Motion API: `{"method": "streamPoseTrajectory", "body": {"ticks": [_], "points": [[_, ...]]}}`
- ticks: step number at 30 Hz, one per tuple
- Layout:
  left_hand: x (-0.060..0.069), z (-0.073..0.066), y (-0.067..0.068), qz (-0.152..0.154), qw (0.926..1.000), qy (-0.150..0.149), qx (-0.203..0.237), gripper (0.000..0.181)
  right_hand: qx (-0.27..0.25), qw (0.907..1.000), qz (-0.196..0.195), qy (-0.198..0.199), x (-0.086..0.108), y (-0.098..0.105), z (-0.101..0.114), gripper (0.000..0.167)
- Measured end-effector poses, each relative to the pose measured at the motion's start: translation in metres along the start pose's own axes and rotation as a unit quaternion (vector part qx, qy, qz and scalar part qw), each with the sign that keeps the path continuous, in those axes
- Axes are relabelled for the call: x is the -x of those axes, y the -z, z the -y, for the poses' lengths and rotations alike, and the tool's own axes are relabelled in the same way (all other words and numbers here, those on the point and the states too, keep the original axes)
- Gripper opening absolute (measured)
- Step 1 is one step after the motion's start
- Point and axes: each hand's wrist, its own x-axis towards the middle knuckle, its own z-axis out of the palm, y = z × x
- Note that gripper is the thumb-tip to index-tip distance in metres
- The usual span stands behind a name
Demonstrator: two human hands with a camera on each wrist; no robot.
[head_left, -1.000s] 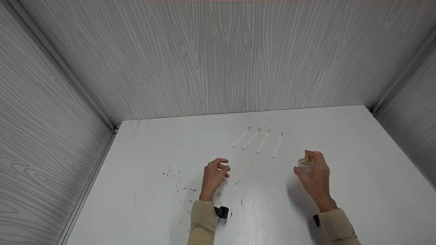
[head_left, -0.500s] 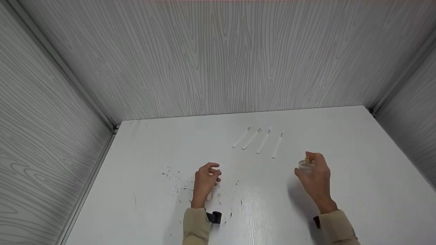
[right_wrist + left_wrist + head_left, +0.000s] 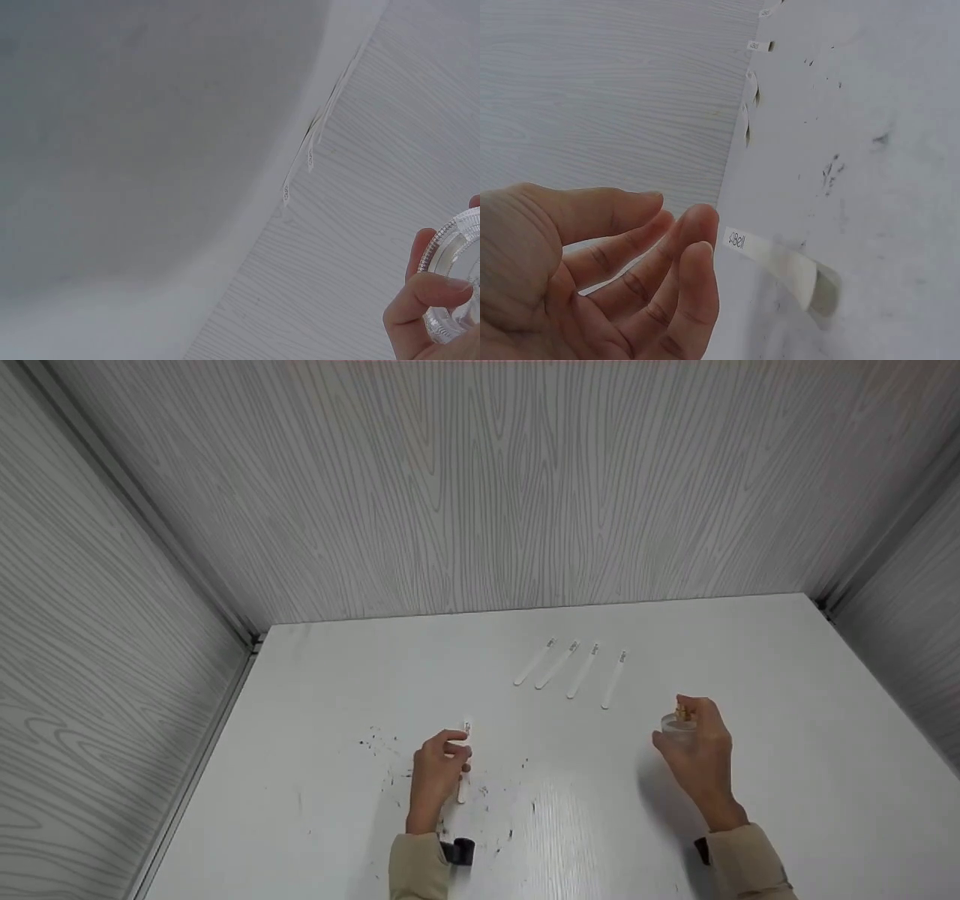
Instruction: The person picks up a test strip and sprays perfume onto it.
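Observation:
My left hand (image 3: 437, 776) hovers over the left part of the table with its fingers loosely bent and nothing between them. Beside its fingertips lies a white paper test strip (image 3: 461, 793), partly covered by the hand in the head view. The left wrist view shows this strip (image 3: 780, 270) curved, with printed letters on one end, apart from the fingers. On the right, my right hand (image 3: 701, 754) grips a clear glass perfume bottle (image 3: 677, 726) with a gold-coloured neck, its index finger at the top. Only the round ribbed glass (image 3: 442, 259) shows in the right wrist view.
Several more white test strips (image 3: 583, 671) lie fanned out toward the back of the white table (image 3: 360, 675). Dark specks and scuffs (image 3: 386, 742) mark its left-middle surface. Grey wood-patterned panels (image 3: 480, 495) stand at the back and sides.
My left hand has moved left and toward the near edge, uncovering the test strip on the table. The right hand with the perfume bottle stays almost where it was.

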Motion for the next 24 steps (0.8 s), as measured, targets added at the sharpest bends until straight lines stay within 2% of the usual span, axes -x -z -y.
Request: {"method": "streamPoseTrajectory", "body": {"ticks": [7,11,24], "points": [[0.001,0.005,0.006,-0.021,0.9992,0.031,-0.012,0.028,0.012,0.9998,-0.007,0.012,0.0,-0.001,-0.002,0.05],[0.002,0.008,0.006,-0.031,0.9983,0.045,-0.022,0.027,0.009,0.9999,-0.006,0.003,0.0,-0.001,-0.001,0.05],[0.003,0.015,0.004,-0.05,0.9952,0.054,-0.065,0.027,-0.002,1.0,-0.006,0.001,0.0,0.001,-0.001,0.051]]}}
